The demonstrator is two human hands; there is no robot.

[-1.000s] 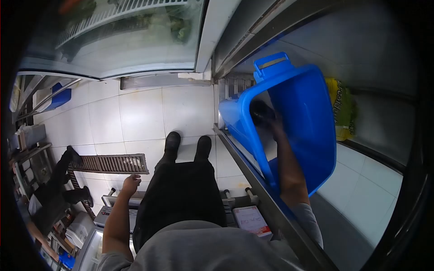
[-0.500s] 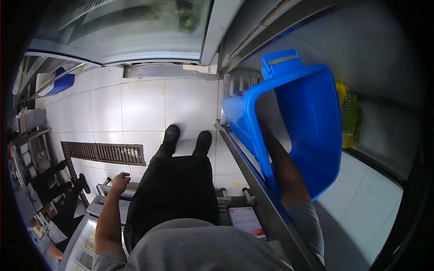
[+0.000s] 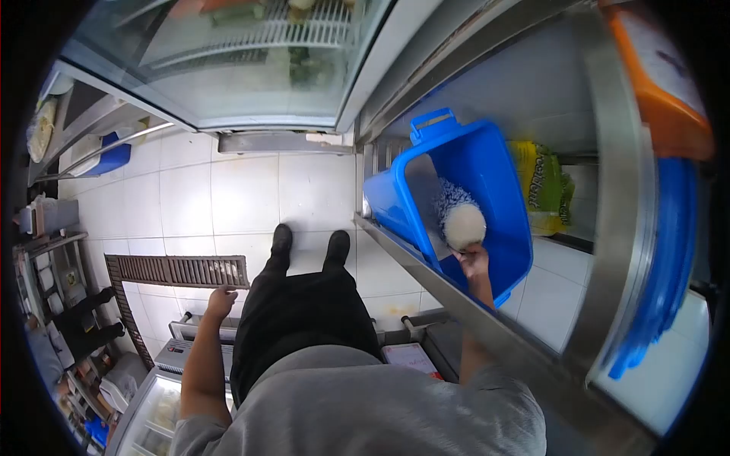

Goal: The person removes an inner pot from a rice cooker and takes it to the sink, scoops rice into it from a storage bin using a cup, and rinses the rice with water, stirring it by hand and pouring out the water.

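Observation:
My right hand [image 3: 474,262] is closed on the edge of a round container filled with white grains [image 3: 464,226], at the mouth of a tall blue bin [image 3: 498,182]. More loose white grains [image 3: 454,194] show in the bin beyond the container. The bin leans on its side on the lower shelf, with its opening toward me. My left hand [image 3: 221,302] hangs over the floor near the brown grate, fingers curled; whether anything is in it cannot be made out.
A glass-door fridge [image 3: 251,83] stands ahead. A steel table edge [image 3: 426,281] runs beside my right arm. Yellow-green bag [image 3: 544,190] lies behind the bin. A floor grate [image 3: 175,271] is at the left, near another person's dark-clothed legs [image 3: 87,319].
My right hand has come up from deep inside the bin with the container of white grains. The view has shifted, showing an orange item and blue lid at the right.

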